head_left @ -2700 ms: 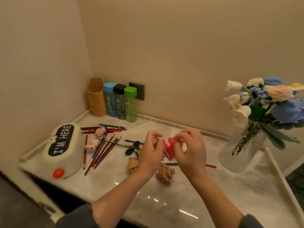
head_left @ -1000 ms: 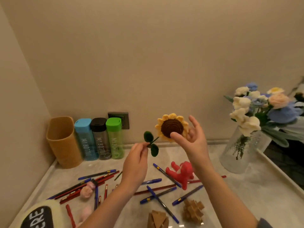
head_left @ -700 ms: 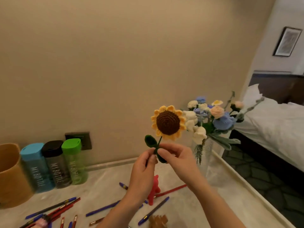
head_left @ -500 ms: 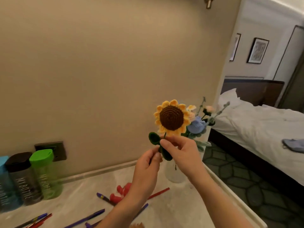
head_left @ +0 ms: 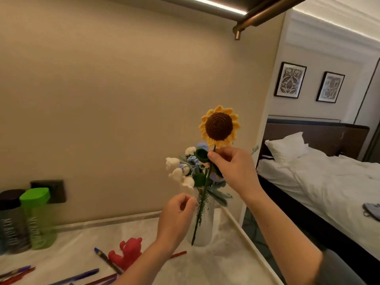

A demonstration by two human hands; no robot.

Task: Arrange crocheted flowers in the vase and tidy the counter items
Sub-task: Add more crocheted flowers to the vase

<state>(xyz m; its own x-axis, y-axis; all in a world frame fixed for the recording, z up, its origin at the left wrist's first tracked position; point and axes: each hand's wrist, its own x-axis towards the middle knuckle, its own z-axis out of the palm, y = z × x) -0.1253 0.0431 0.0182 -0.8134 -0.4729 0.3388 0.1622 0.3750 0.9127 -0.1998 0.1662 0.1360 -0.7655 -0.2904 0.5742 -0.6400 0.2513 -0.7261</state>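
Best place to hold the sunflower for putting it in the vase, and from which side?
Probably a pinch grip on the sunflower stem under the head, from the right, as the right hand does: the stem hangs nearly straight, leaving its lower end free for the vase.

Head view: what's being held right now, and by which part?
The right hand pinches the sunflower by its stem just under the bloom. The left hand is curled beside the lower stem; a grip there cannot be told.
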